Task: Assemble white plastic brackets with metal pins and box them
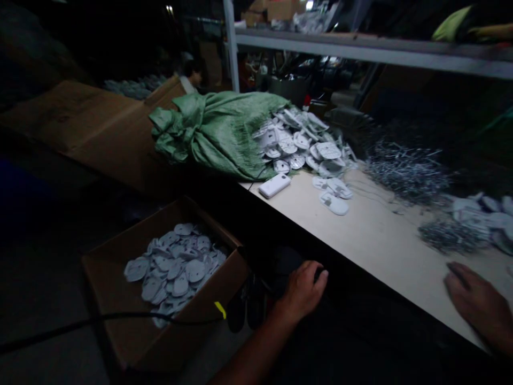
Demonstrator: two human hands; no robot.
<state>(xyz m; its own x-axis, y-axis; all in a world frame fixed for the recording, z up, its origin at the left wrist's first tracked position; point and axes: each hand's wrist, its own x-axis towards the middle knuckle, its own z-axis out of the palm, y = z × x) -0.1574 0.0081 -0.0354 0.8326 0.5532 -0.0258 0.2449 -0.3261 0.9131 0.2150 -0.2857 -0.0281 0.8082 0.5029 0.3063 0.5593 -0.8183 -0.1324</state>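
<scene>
My left hand (pixel 302 289) is curled into a fist just below the near table edge, above the dark space beside the cardboard box (pixel 120 299), and shows nothing in it. That box holds a heap of flat white plastic parts (pixel 174 267). My right hand (pixel 476 299) rests palm down at the table's near right edge, its fingers lightly curved and a little blurred. Nearest to it lie a tangle of small metal pins (pixel 449 236) and more white parts (pixel 476 214). A larger spill of white parts (pixel 296 141) fans out from a green woven sack (pixel 212 133).
A white power bank (pixel 274 185) with a thin cable lies on the pale tabletop (pixel 372 230). Another pin heap (pixel 406 171) sits behind it. A metal shelf (pixel 372 45) runs overhead. A flattened cardboard sheet (pixel 88 123) lies left, and a person (pixel 188 80) stands beyond.
</scene>
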